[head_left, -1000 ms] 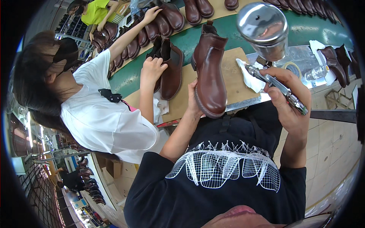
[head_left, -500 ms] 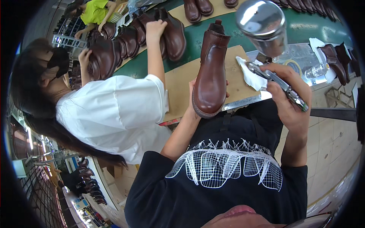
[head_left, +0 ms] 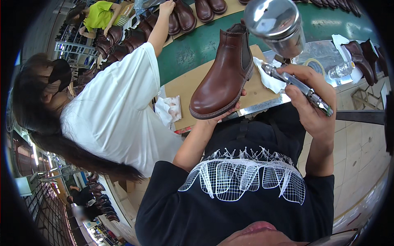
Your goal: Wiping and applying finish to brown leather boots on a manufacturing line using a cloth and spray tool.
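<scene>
- The left hand is under the brown boot and holds it up. Its fingers bend around the bottom, and some tips peek out by the heel. The palm is mostly hidden.
- The boot is tilted above the table. Its toe points down and left, toward the person, and its open top is up, with a dark stretchy patch on the side.
- The right hand is wrapped around a shiny spray gun. The thumb is on the near side and a finger goes over the top. I cannot tell if any finger squeezes the trigger.
- A round silver cup sits on the gun. The gun's front end points left, toward the boot, but does not touch it.
- Behind the boot is a flat brown board on the green table.
- A white cloth lies near the gun's tip.
- To the right are a roll of tape, a clear bottle and more brown boots.
- To the left, a co-worker in a white shirt stretches an arm toward a row of brown shoes.
</scene>
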A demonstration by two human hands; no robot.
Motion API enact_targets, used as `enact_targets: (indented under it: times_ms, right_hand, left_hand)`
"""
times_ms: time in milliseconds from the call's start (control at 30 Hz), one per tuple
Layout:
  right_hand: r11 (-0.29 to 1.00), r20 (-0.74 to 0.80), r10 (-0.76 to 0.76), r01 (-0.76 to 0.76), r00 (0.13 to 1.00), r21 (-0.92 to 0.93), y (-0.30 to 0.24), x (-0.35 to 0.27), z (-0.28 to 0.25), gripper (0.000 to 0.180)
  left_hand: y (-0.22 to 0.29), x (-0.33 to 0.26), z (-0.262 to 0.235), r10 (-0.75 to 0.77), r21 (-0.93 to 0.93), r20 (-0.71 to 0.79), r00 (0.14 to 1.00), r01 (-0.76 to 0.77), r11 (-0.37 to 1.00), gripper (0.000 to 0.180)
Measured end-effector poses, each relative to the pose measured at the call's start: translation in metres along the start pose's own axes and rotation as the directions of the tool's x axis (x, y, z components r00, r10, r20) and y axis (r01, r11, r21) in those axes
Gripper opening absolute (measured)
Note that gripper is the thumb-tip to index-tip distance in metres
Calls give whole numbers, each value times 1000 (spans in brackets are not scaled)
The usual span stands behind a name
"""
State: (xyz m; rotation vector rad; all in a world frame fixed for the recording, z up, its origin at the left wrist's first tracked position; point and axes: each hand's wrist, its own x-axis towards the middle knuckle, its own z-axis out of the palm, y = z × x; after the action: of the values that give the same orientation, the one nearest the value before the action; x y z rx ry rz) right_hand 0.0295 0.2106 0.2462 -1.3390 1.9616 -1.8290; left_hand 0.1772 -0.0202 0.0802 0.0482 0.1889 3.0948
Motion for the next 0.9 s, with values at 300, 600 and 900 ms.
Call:
enact_targets:
  times_ms: [300,600,900]
  right_hand:
    - [982,214,-9,50,977,-183,4,-17,-14,24]
    - [978,165,-78,108,983,-180,9,-12,-21,24]
    - [992,116,-7,22,993,-123,32,-3,-35,26]
  left_hand:
    - [12,-3,-15,-74,-10,49,996,74,997,72]
    - [4,13,-4,-32,-59,89,996,37,998,70]
    - [9,46,-17,-97,-133,117,988,113,985,67]
